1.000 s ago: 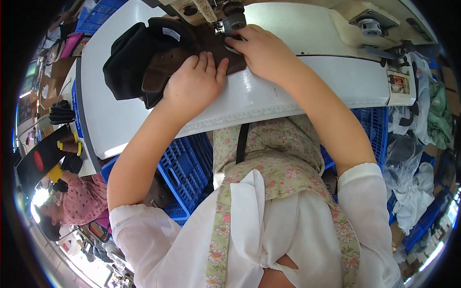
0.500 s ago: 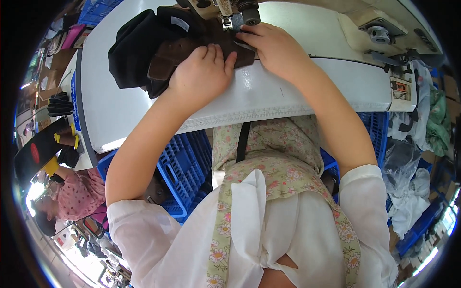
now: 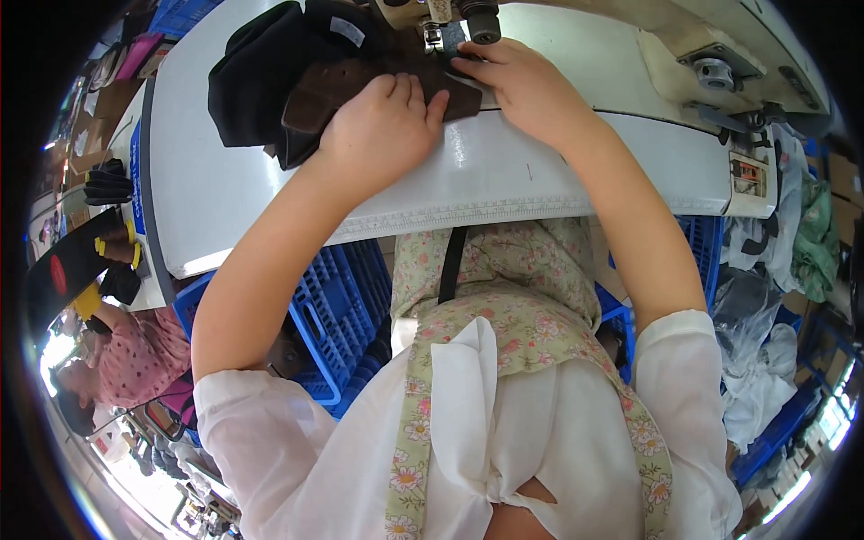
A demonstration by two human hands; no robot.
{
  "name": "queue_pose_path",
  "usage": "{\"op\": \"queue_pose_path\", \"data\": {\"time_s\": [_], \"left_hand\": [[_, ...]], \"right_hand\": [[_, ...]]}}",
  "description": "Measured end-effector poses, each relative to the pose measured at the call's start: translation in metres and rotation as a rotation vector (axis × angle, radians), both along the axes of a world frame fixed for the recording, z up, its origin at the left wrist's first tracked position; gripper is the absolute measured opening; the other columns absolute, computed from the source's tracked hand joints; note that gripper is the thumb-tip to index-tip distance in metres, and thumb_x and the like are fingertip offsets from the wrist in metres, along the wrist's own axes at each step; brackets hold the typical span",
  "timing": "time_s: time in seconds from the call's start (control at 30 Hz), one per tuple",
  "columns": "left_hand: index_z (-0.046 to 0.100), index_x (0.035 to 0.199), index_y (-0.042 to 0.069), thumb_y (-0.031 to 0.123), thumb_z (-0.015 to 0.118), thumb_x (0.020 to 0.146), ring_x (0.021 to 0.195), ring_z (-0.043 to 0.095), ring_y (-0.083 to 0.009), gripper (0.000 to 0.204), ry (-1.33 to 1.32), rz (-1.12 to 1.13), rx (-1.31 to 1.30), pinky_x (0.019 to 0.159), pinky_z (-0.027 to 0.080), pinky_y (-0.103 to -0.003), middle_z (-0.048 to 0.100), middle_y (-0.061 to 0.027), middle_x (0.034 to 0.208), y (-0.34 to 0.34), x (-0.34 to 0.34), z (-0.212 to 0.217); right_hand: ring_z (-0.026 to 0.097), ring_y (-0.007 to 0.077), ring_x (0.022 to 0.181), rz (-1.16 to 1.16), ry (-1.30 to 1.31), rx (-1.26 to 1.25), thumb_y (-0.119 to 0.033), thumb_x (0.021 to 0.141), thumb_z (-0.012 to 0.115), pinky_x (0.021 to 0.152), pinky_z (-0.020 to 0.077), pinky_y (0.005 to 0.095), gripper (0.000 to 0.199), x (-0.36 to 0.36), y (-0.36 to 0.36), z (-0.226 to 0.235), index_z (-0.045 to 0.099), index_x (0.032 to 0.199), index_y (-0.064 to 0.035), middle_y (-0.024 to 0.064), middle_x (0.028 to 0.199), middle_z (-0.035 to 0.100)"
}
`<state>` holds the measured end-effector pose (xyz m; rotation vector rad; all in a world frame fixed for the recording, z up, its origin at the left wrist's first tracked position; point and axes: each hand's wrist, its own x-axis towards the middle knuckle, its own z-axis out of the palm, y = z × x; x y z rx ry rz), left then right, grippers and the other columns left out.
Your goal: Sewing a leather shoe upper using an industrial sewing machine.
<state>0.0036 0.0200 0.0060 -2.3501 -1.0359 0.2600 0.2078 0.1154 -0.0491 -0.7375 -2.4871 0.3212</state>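
Observation:
A dark brown leather-like piece [image 3: 324, 90] lies on the white sewing-machine table [image 3: 468, 166], joined to or lying against a bunched black item [image 3: 247, 85] with a small pale label. My left hand [image 3: 382, 126] is closed on the brown piece, its fingers bent over the top and the thumb along the near side. Just right of the presser foot [image 3: 434, 38], my right hand [image 3: 531, 90] holds the piece's edge between thumb and fingers; the fingertips are partly hidden. Part of the brown piece runs under the machine head [image 3: 396, 13].
A ruler strip [image 3: 459, 214] follows the table's front edge. Blue plastic crates [image 3: 337, 306] stand below it. Clear plastic bags [image 3: 756, 315] hang or lie at the right. On the left, another person in a pink dotted top [image 3: 144, 355] is near a black machine part [image 3: 76, 261].
The brown piece and black bundle have shifted slightly away from me, toward the machine head. Both hands stay on the piece. The whole view has also moved a little.

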Motion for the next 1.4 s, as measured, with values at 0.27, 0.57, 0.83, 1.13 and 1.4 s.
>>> {"op": "queue_pose_path", "data": {"time_s": [0.27, 0.57, 0.83, 1.13, 1.4], "left_hand": [[0.063, 0.121, 0.01, 0.014, 0.059, 0.08, 0.104, 0.065, -0.0202, 0.042, 0.02, 0.024, -0.053, 0.087, 0.048, -0.028, 0.069, -0.0118, 0.109, 0.006, -0.006, 0.006], [0.063, 0.123, 0.01, 0.014, 0.059, 0.079, 0.106, 0.064, -0.0196, 0.044, 0.015, 0.035, -0.066, 0.088, 0.047, -0.027, 0.068, -0.0113, 0.111, 0.008, -0.009, 0.009], [0.063, 0.122, 0.012, 0.014, 0.059, 0.078, 0.105, 0.063, -0.0179, 0.044, -0.017, 0.032, -0.05, 0.087, 0.047, -0.028, 0.068, -0.0101, 0.111, 0.012, -0.01, 0.005], [0.061, 0.125, 0.015, 0.014, 0.059, 0.078, 0.105, 0.062, -0.0194, 0.047, -0.099, 0.027, -0.042, 0.089, 0.048, -0.029, 0.066, -0.0098, 0.116, 0.02, -0.021, 0.0], [0.06, 0.126, 0.021, 0.013, 0.059, 0.079, 0.11, 0.061, -0.0206, 0.048, -0.156, 0.023, -0.054, 0.091, 0.048, -0.03, 0.065, -0.0086, 0.122, 0.021, -0.028, 0.003]], "right_hand": [[0.054, 0.0263, 0.119, -0.022, -0.016, 0.005, -0.001, 0.085, 0.051, 0.103, 0.0436, 0.037, 0.039, -0.003, 0.001, 0.002, 0.066, 0.119, -0.0126, 0.0058, 0.127, 0.06], [0.055, 0.0263, 0.117, -0.005, 0.021, 0.003, 0.002, 0.084, 0.052, 0.101, 0.0449, 0.0372, 0.039, -0.003, 0.005, -0.001, 0.068, 0.117, -0.0125, 0.0058, 0.123, 0.062], [0.055, 0.0269, 0.116, -0.01, 0.025, -0.026, 0.001, 0.085, 0.052, 0.101, 0.0451, 0.0366, 0.038, -0.002, 0.008, -0.004, 0.068, 0.117, -0.0125, 0.0049, 0.126, 0.061], [0.054, 0.0242, 0.117, -0.047, -0.04, 0.019, 0.002, 0.084, 0.052, 0.1, 0.0455, 0.0369, 0.043, -0.005, 0.008, -0.002, 0.067, 0.12, -0.0152, 0.0013, 0.128, 0.061], [0.055, 0.0235, 0.117, 0.005, -0.009, -0.179, 0.004, 0.088, 0.051, 0.1, 0.0459, 0.034, 0.04, -0.001, 0.022, 0.01, 0.07, 0.114, -0.0196, -0.0002, 0.123, 0.064]]}}
